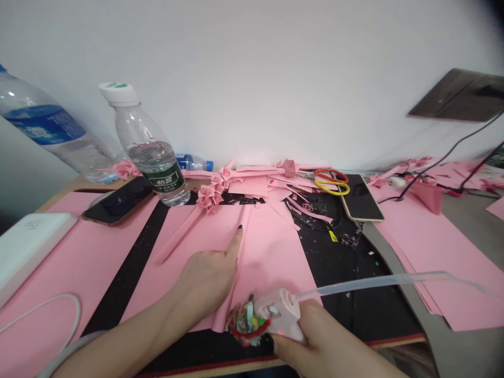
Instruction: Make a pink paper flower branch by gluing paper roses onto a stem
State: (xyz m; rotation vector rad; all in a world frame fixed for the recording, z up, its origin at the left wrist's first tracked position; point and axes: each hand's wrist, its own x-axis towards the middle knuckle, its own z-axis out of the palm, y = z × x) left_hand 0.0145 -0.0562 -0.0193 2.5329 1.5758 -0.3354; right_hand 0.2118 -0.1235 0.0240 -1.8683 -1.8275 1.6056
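Note:
My left hand (205,283) rests on a folded sheet of pink paper (271,257), its index finger pressing along a raised crease. My right hand (315,341) grips a small pink hot glue gun (279,312) just above the sheet's near edge. A long translucent glue stick (374,282) runs from the back of the gun toward the right. A multicoloured beaded charm (248,321) hangs beside the gun, and part of the paper's near edge lies behind it.
Pink paper roses (208,197) and paper strips lie at the back of the black cutting mat (326,283). Nearby are scissors (331,181), several bottles, two phones and a white power bank (27,247). A stack of pink sheets (441,262) lies at right, under dark cables.

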